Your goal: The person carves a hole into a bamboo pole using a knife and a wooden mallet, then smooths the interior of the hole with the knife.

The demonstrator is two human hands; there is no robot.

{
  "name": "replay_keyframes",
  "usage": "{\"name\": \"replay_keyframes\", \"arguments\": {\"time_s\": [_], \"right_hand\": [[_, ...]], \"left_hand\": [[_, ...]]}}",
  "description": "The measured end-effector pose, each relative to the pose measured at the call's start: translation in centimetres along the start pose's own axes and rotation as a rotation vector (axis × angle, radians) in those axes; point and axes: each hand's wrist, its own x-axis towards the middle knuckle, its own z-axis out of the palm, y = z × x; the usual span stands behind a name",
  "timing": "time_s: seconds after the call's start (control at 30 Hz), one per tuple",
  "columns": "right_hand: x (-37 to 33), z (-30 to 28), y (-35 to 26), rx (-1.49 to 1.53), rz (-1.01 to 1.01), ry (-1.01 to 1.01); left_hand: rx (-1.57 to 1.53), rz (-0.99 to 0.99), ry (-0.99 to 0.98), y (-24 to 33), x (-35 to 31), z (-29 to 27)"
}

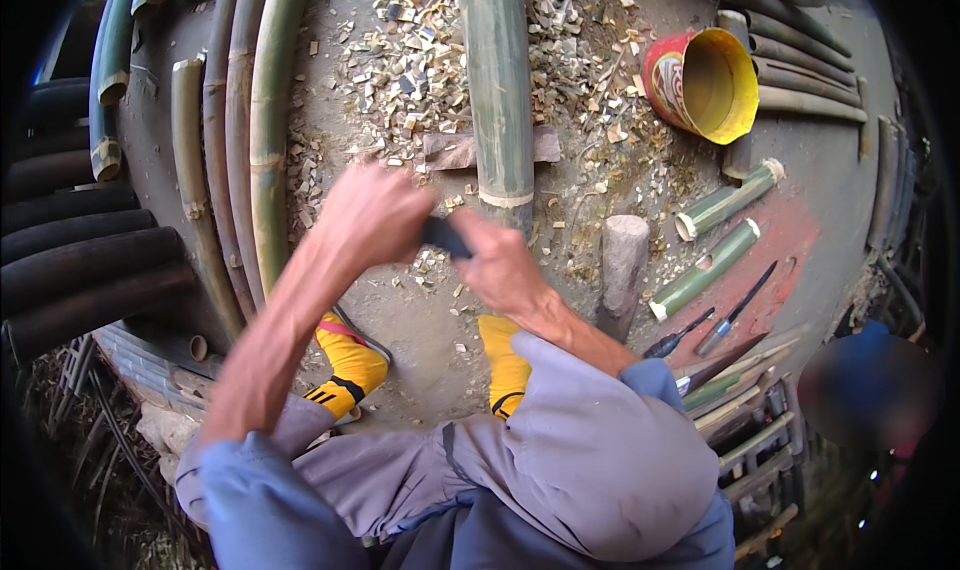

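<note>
My left hand (378, 210) is closed and slightly blurred, up ahead of my knees. Close beside it, my right hand (503, 265) is closed too, its thumb side towards the left. Between them shows a short dark object (447, 237), blocky like a handle; both hands seem to grip it, and its ends are hidden by fingers. Just beyond the hands lies the end of a thick green bamboo pole (499, 90), pointing towards me and resting across a wooden block (441, 153).
Wood chips (410, 80) litter the ground. A red and yellow bucket (722, 90) lies tipped at right. Nearer are cut bamboo pieces (708, 267), an upright stump (624, 265), a chisel-like tool (735, 310) and a blade (722, 363). Long bamboo poles (270, 120) line the left.
</note>
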Motion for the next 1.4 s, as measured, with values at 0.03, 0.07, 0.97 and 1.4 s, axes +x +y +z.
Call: {"name": "replay_keyframes", "arguments": {"time_s": [0.03,0.07,0.97,1.4], "right_hand": [[-0.1,0.5,0.1,-0.147,-0.072,-0.256],[0.1,0.8,0.0,-0.296,-0.124,-0.487],[-2.6,-0.5,1.2,-0.418,-0.553,-1.071],[0.7,-0.7,-0.7,0.006,0.006,-0.018]], "left_hand": [[-0.301,-0.15,0.131,0.6,-3.7,5.6],[-0.592,-0.27,0.254,2.1,-7.1,10.6],[-1.296,-0.859,0.289,18.4,-9.7,17.8],[0.005,-0.18,-0.264,0.6,-1.0,-1.1]]}}
